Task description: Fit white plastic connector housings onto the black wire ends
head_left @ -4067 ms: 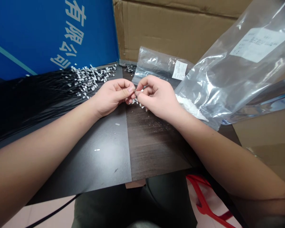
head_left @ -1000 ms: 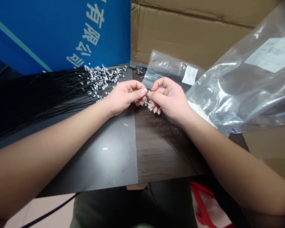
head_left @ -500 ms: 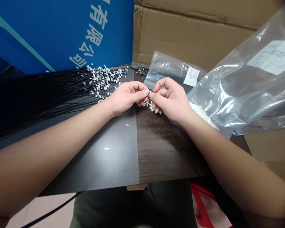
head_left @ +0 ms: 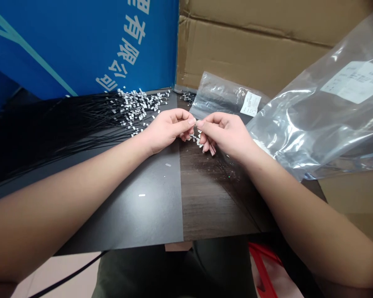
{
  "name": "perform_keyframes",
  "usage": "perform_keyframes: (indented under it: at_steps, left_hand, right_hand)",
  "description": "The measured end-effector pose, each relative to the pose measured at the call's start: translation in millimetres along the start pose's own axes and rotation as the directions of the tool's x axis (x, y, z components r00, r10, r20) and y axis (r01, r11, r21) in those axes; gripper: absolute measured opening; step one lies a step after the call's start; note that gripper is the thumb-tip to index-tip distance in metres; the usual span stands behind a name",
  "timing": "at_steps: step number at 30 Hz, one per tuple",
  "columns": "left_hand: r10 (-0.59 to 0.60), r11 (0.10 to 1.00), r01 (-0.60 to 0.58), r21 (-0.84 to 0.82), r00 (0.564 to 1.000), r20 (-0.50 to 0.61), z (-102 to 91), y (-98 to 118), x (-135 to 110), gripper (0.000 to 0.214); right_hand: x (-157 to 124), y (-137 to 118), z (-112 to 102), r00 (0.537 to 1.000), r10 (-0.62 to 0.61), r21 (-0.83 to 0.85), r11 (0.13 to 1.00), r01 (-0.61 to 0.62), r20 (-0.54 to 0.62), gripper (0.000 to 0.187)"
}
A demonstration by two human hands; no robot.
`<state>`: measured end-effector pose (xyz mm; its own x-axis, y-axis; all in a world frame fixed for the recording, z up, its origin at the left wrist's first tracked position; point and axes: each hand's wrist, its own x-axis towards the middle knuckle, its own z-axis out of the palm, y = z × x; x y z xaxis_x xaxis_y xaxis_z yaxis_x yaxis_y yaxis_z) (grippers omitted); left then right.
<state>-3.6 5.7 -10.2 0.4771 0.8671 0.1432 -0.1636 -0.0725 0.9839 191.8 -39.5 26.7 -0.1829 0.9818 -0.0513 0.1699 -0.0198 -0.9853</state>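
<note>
My left hand (head_left: 174,127) and my right hand (head_left: 225,130) meet fingertip to fingertip over the dark wood-grain strip of the table. Each one pinches thumb against forefinger, and what sits between the fingertips is too small to make out. Under and between the hands lie several small white pieces (head_left: 200,142), partly covered by my fingers. Left of my left hand spreads a big bundle of thin black cables (head_left: 65,120), with small white connectors (head_left: 138,103) on the ends towards my hands.
A clear bag (head_left: 326,120) with a label leans at the right; a smaller clear bag (head_left: 217,95) lies behind my hands. A blue panel (head_left: 81,45) and a cardboard box (head_left: 251,45) stand at the back. A small white strip (head_left: 142,195) lies on the grey table surface (head_left: 127,219).
My right hand's raised, curled forefinger has come down onto the thumb, and its lower fingers have straightened a little. My left hand keeps its pinch. The whole view has shifted slightly.
</note>
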Motion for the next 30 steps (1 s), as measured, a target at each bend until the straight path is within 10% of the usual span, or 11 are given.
perform_keyframes:
  at_steps: [30]
  left_hand:
    - [0.001,0.996,0.001,0.087,1.000,-0.025,0.2,4.6,-1.8,0.023]
  right_hand:
    - [6.0,4.8,-4.0,0.999,0.039,-0.039,0.998,-0.040,-0.028,0.007]
